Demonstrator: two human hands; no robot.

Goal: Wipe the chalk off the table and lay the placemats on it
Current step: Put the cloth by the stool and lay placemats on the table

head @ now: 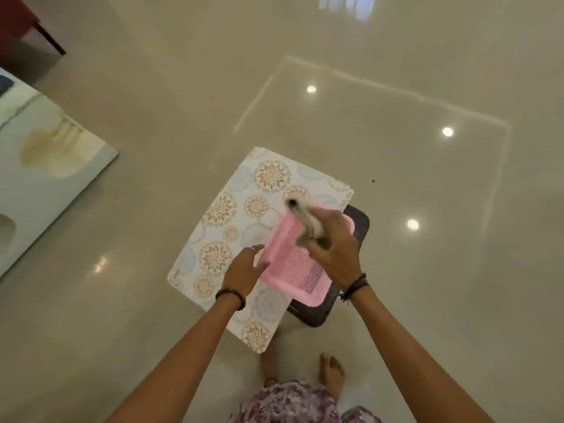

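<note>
A patterned placemat (pixel 232 227) with gold and blue medallions lies flat over a dark stool (pixel 355 221), sticking out to the left. On it sits a pink mesh tray (pixel 293 264). My right hand (pixel 334 254) grips a rolled-up mat (pixel 302 218), blurred, above the tray. My left hand (pixel 245 270) touches the tray's left edge with fingers relaxed. The pale table (pixel 55 166) with a yellowish chalk smudge (pixel 53 151) stands at the far left.
Glossy beige floor tiles (pixel 381 132) spread all around the stool. A dark red piece of furniture (pixel 21 22) stands at the top left corner. My bare feet (pixel 331 374) stand just in front of the stool.
</note>
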